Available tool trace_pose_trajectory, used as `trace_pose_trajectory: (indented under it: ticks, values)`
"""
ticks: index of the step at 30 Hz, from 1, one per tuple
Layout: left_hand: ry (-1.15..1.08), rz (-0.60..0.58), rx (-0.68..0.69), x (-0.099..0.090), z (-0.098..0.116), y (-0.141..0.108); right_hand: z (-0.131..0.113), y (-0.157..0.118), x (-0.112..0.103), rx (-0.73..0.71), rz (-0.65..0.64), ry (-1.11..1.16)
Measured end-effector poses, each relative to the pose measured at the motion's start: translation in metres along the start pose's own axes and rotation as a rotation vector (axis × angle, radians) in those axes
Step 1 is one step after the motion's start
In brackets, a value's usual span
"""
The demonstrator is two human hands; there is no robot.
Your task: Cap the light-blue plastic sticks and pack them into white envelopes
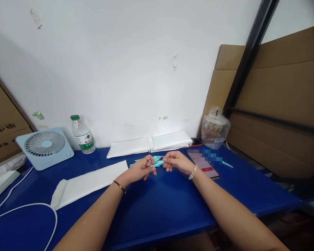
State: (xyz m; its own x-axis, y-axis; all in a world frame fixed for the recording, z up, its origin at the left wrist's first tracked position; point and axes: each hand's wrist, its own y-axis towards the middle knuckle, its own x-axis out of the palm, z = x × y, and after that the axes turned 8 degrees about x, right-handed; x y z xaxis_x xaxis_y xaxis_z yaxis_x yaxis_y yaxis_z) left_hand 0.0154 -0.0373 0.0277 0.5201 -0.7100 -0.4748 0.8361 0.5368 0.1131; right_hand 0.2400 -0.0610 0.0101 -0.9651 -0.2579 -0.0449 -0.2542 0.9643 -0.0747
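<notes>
Close together over the middle of the blue table (157, 212), my two hands are pinched. Between them runs a thin turquoise plastic strip (159, 163). My left hand (142, 168) has thumb and forefinger closed at the strip's left end, though the fingers partly hide it. The other end sits in the fingertips of my right hand (176, 161). Just behind lie several more turquoise strips (157, 158) in a loose pile, partly covered by my hands. What exact kind of item they are, I cannot make out.
A white padded mailer (94, 181) lies at left; stacked mailers (170, 140) rest along the wall. Further left stand a water bottle (84, 137) and a blue fan (45, 146). At right are a phone (205, 165) and a bagged drink cup (215, 129). A white cable (54, 216) curls at front left.
</notes>
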Motion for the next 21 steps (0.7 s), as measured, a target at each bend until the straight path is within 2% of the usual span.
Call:
trace_pose_trajectory:
  ticks: [2,5,9,11,15,17,21]
  values:
    - [0.075,-0.036,-0.012,0.006,0.003,-0.001,-0.002,-0.001,-0.008,-0.057,0.108,-0.220]
    - [0.332,-0.066,0.017,0.015,0.011,-0.003,-0.001,-0.002,-0.018,-0.201,0.259,-0.614]
    - [0.502,-0.139,0.009,0.019,0.021,-0.006,0.004,-0.003,-0.018,-0.288,0.178,-0.894]
    - [0.555,-0.126,-0.018,0.016,0.022,-0.007,0.006,-0.002,-0.015,-0.299,0.143,-0.945]
    - [0.772,0.125,-0.041,0.007,0.009,-0.006,0.007,0.000,-0.013,-0.277,0.174,-0.938]
    - [0.841,0.206,-0.060,0.001,-0.001,-0.004,0.007,0.001,-0.014,-0.243,0.205,-0.897]
    - [0.867,0.188,-0.132,-0.007,-0.015,-0.002,0.010,0.004,-0.016,-0.208,0.237,-0.659]
